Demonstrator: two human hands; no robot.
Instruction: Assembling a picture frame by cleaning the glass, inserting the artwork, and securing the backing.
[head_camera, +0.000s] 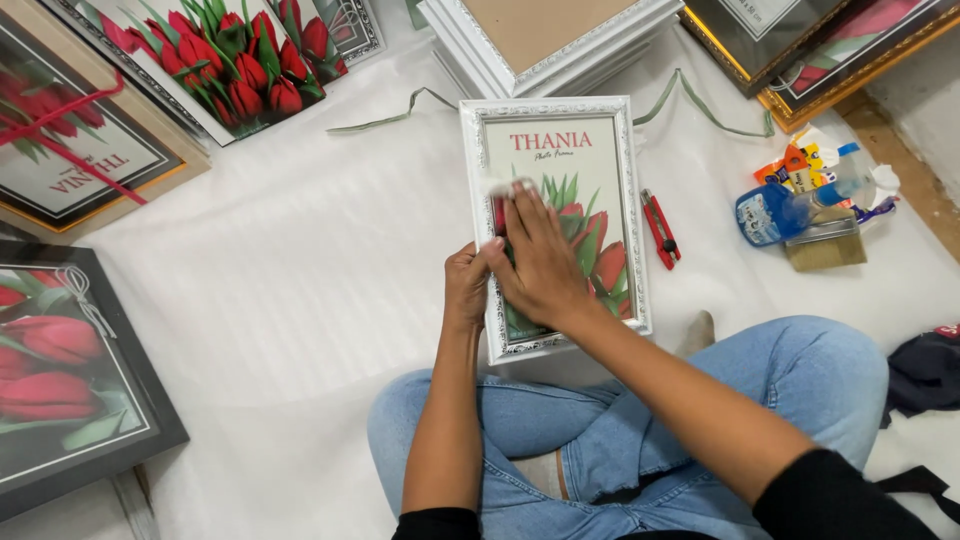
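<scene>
A white ornate picture frame (630, 200) with a tulip print lies on the white sheet before my crossed legs. My left hand (466, 288) grips the frame's left edge near its lower part. Flat on the glass, my right hand (540, 258) presses a small white cloth (500, 188) that pokes out past the fingertips at the frame's left side.
A red utility knife (660, 230) lies just right of the frame. Further right are a blue spray bottle (775, 212), a brush block (825, 248) and small packets. Stacked white frames (540, 45) sit behind; tulip-print frames (225, 60) and a black frame (75, 380) lie left.
</scene>
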